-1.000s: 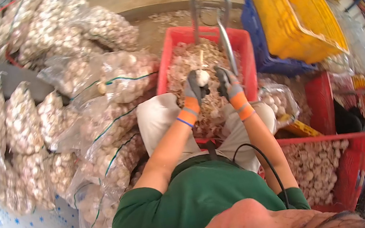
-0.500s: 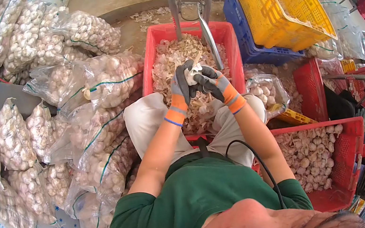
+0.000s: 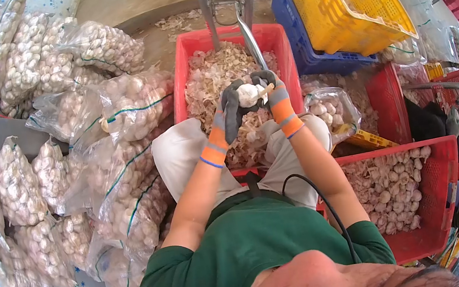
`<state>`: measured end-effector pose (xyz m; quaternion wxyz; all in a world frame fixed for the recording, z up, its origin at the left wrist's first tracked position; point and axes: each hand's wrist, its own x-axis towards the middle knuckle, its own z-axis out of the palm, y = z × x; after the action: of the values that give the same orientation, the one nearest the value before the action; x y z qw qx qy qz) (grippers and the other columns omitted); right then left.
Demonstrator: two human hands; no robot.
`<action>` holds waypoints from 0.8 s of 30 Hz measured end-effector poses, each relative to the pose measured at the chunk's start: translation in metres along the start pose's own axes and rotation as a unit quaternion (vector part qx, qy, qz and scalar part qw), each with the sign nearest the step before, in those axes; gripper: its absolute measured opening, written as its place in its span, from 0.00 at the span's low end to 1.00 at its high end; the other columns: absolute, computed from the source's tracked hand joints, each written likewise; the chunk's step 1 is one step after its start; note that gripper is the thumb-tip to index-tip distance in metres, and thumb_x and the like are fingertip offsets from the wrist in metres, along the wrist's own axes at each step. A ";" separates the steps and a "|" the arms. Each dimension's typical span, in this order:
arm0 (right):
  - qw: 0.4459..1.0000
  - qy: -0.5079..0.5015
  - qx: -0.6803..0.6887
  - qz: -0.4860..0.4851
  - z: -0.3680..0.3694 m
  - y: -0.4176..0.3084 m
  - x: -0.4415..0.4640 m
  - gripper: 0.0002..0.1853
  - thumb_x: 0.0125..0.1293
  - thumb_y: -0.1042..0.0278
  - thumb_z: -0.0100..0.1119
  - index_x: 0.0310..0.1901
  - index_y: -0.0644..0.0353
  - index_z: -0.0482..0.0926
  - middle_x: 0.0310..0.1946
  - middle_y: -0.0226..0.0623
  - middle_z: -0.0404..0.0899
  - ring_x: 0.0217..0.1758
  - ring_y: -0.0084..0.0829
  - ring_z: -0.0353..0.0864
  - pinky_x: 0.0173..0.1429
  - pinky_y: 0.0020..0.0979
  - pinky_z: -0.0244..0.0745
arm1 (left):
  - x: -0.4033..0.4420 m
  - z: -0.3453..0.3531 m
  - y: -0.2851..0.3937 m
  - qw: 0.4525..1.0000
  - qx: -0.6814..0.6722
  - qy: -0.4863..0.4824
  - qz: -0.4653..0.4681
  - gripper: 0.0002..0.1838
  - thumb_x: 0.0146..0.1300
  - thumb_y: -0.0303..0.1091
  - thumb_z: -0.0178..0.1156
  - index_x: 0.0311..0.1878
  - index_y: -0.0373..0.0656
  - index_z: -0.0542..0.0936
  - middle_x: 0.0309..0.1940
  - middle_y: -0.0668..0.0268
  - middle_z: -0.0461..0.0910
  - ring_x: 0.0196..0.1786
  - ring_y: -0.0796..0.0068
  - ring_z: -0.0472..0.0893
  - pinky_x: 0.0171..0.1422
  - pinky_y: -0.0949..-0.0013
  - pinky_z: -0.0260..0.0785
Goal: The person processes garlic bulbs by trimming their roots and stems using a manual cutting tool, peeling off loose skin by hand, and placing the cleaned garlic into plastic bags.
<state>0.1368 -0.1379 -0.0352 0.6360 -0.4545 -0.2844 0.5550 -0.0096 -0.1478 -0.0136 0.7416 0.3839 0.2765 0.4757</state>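
Observation:
A white garlic bulb (image 3: 247,95) with its stem pointing right is held between my two gloved hands. My left hand (image 3: 231,110), in a grey and orange glove, has its fingers around the bulb's left side. My right hand (image 3: 274,93), gloved the same way, grips the bulb at its stem end. Both hands are above a red crate (image 3: 183,60) filled with loose garlic skins (image 3: 223,66). A metal lever-like frame (image 3: 252,38) rises at the crate's far side, its long handle reaching down close to my right hand.
Clear bags of garlic (image 3: 136,101) are piled on my left. At my right stands a red crate (image 3: 438,230) of garlic bulbs, with a small bag of garlic (image 3: 329,109) above it. Yellow (image 3: 360,20) and blue crates (image 3: 302,51) are stacked at the back right.
The bulb has turned so that its stem points right instead of up, and more of its white surface shows. My hands have spread slightly apart. The view has shifted a little.

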 end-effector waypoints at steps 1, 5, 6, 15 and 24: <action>0.991 0.017 -0.114 -0.068 0.001 0.004 -0.002 0.12 0.63 0.82 0.48 0.47 0.60 0.74 0.38 0.30 0.76 0.43 0.21 0.74 0.49 0.22 0.70 | 0.000 -0.002 0.001 0.998 -0.058 0.009 -0.012 0.26 0.69 0.50 0.43 0.63 0.43 0.62 0.53 0.62 0.71 0.48 0.69 0.77 0.52 0.65 0.73; 0.983 -0.054 -0.176 -0.002 -0.005 0.006 -0.005 0.14 0.67 0.72 0.50 0.52 0.62 0.73 0.46 0.33 0.77 0.50 0.21 0.73 0.55 0.23 0.68 | 0.000 -0.012 0.007 0.979 -0.195 0.030 -0.048 0.24 0.69 0.50 0.44 0.63 0.51 0.63 0.54 0.64 0.71 0.50 0.68 0.76 0.56 0.62 0.71; 0.988 -0.080 -0.131 -0.030 -0.001 0.004 -0.006 0.16 0.67 0.71 0.51 0.55 0.62 0.71 0.48 0.34 0.76 0.52 0.22 0.73 0.57 0.24 0.67 | 0.000 -0.015 0.010 0.977 -0.206 0.031 -0.053 0.23 0.69 0.50 0.44 0.63 0.53 0.63 0.54 0.65 0.71 0.51 0.67 0.76 0.57 0.61 0.71; 0.974 -0.166 0.097 0.118 0.008 -0.027 -0.007 0.21 0.61 0.75 0.58 0.57 0.65 0.68 0.46 0.35 0.77 0.45 0.24 0.77 0.50 0.25 0.73 | -0.004 -0.004 0.019 0.960 -0.196 -0.069 -0.187 0.25 0.65 0.51 0.50 0.58 0.44 0.67 0.48 0.63 0.75 0.46 0.66 0.79 0.57 0.62 0.73; 0.992 0.073 -0.082 -0.066 -0.006 -0.006 0.006 0.12 0.67 0.64 0.54 0.44 0.63 0.76 0.33 0.33 0.80 0.27 0.17 0.73 0.32 0.20 0.66 | -0.002 -0.017 -0.008 0.938 -0.245 -0.014 -0.243 0.19 0.62 0.52 0.54 0.45 0.47 0.75 0.37 0.68 0.79 0.37 0.72 0.80 0.50 0.63 0.74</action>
<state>0.1459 -0.1333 -0.0331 0.6508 -0.5245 -0.3115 0.4519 -0.0199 -0.1465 -0.0294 0.9097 0.1182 0.2256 0.3281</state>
